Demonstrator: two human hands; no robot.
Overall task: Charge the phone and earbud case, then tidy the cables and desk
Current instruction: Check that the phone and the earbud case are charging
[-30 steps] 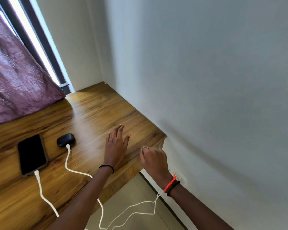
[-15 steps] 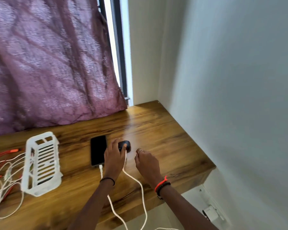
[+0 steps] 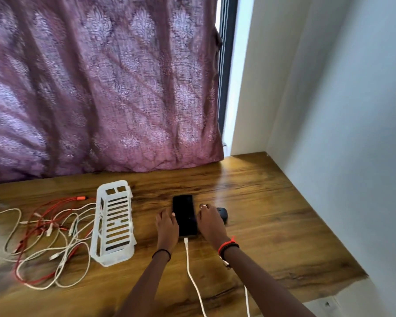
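On the desk (image 3: 272, 225), phone (image 3: 184, 213) between left hand (image 3: 167, 226) and right hand (image 3: 210, 223) — either grip unclear — earbud case (image 3: 222, 212) half-hidden.

Hands: two, left hand (image 3: 167, 227) and right hand (image 3: 212, 225).
Phone (image 3: 184, 215): one, between the fingers of both hands.
Earbud case (image 3: 222, 212): one, just right of the right fingers.
White charging cables: two, phone cable (image 3: 190, 268) running back from between the fingers, second cable (image 3: 247, 300) under the right forearm.
White basket (image 3: 114, 221): one, left of the left fingers.
Cable tangle (image 3: 46, 229): one heap, red and white, farther left; strands uncountable.
Desk (image 3: 272, 225): one.
Curtain (image 3: 101, 88): one.
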